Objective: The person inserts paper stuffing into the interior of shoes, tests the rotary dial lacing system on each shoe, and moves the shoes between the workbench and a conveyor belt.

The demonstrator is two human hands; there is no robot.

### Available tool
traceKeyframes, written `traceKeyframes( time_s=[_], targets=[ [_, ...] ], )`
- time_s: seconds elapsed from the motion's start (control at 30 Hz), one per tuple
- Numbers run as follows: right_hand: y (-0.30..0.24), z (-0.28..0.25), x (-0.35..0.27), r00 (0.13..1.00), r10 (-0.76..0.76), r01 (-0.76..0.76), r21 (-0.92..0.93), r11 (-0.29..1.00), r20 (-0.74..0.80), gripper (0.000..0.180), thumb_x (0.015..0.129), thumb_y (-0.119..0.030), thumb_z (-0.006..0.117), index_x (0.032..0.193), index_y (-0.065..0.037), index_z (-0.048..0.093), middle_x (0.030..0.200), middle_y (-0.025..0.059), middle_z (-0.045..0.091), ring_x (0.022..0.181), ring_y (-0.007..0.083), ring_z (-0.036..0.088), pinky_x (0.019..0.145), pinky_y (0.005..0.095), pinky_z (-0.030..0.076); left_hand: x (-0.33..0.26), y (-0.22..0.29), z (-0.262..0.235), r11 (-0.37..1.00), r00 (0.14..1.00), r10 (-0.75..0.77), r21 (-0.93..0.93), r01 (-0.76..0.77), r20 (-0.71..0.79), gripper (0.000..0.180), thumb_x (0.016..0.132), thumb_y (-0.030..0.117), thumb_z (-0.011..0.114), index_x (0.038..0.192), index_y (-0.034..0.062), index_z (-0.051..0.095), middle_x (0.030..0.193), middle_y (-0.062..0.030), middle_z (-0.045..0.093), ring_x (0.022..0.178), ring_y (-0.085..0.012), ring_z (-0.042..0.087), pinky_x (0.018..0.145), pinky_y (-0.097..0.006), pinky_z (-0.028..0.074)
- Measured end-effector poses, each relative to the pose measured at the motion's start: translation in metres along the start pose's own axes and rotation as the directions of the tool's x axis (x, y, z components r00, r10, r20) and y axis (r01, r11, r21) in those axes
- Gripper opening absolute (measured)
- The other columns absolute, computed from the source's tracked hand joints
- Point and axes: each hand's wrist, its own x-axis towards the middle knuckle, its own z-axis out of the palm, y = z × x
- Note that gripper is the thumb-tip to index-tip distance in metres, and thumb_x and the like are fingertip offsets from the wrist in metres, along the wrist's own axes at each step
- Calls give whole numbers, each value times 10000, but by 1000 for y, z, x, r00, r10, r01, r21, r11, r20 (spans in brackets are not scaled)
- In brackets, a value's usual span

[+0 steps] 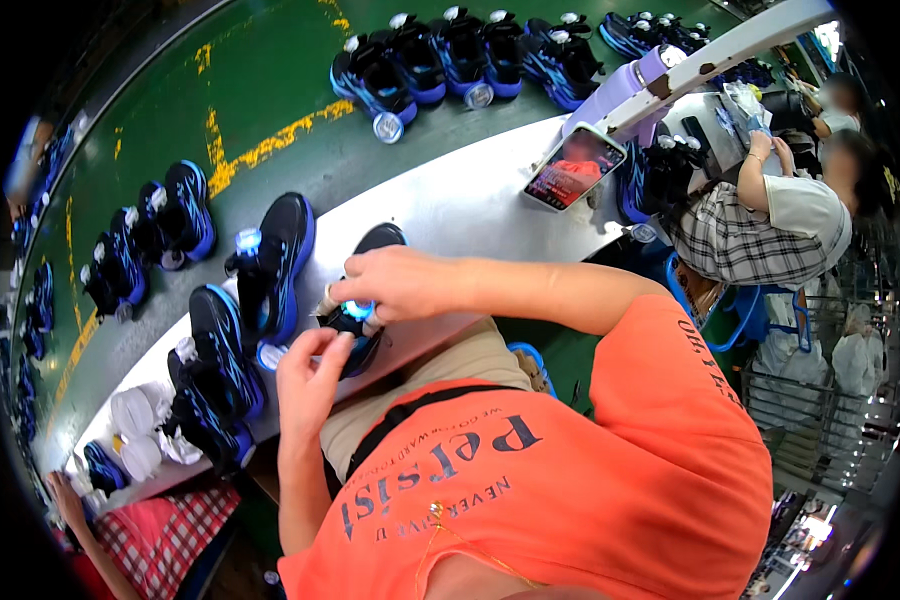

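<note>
The black-and-blue shoe (365,300), light and pliable, is clamped by both hands (395,283) (310,375); its stiffer sole edge is the advised grip.

bright, even light | fisheye bend + dark rim | edges blurred

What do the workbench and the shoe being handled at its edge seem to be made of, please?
Workbench: apparently sheet metal, brushed pale grey, judging by its soft sheen and blurred reflections. Shoe, held by the right hand and left hand: seemingly black synthetic or textile upper, matte; its round dial looks like glossy bluish plastic. Exact materials stay uncertain.
</note>
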Motion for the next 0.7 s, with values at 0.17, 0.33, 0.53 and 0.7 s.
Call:
traceKeyframes(
  time_s=[0.17,0.33,0.53,0.7],
  targets=[
    [5,8,-4,981,-32,89,297,951,-191,348,793,-98,644,1136,-136,602,868,101,544,828,286,546,728,388,449,4,-1,3,943,961,-177,-244,228,214,194,895,135,561,969,1,679,635,-46,649,565,-42,494,526,-208,354],
    [11,16,-1,968,19,32,199,979,-252,280,798,-157,661,1071,-110,626,828,113,544,815,304,556,717,402,448,7,5,7,924,942,-245,-240,298,228,206,896,150,551,948,2,685,616,-33,644,508,-41,460,468,-207,316],
    [-11,12,-8,937,249,-198,214,956,-245,216,833,-225,637,1003,-91,626,920,154,613,828,318,595,721,394,464,2,7,16,919,949,-225,-276,283,222,223,909,174,547,958,4,683,639,-29,648,507,-32,447,466,-198,328],
    [32,-20,30,950,-111,131,48,990,-291,177,873,-187,572,1008,-83,619,912,145,600,907,318,580,764,406,468,-1,14,-29,994,988,110,-5,-112,-112,198,921,124,540,1018,18,676,856,-36,677,649,-71,536,575,-220,426]
  ],
)
